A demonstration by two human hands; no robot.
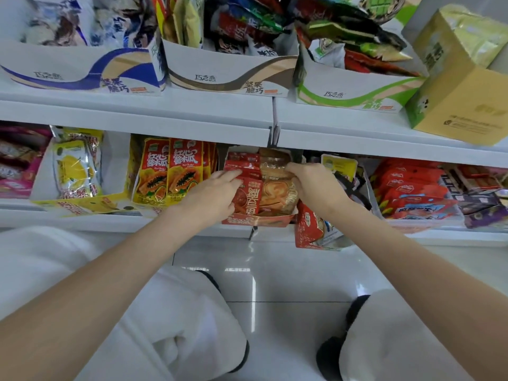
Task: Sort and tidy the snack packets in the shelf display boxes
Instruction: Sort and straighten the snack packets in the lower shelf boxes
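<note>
A red display box (258, 220) stands on the lower shelf at the centre, holding red snack packets (246, 198) on its left side and tan-brown packets (277, 191) on its right. My left hand (217, 192) grips the red packets from the left, fingers reaching over their tops. From the right, my right hand (312, 180) holds the top of the tan-brown packets, fingers curled round their upper edge. Both hands are inside the same box, side by side.
Papaya packets (167, 171) fill the box to the left, with lemon packets (72, 169) beyond. A red box (309, 228) tilts over the shelf edge to the right, beside stacked red packets (412, 188). On the upper shelf are three white boxes (231, 75) and a yellow carton (461, 86).
</note>
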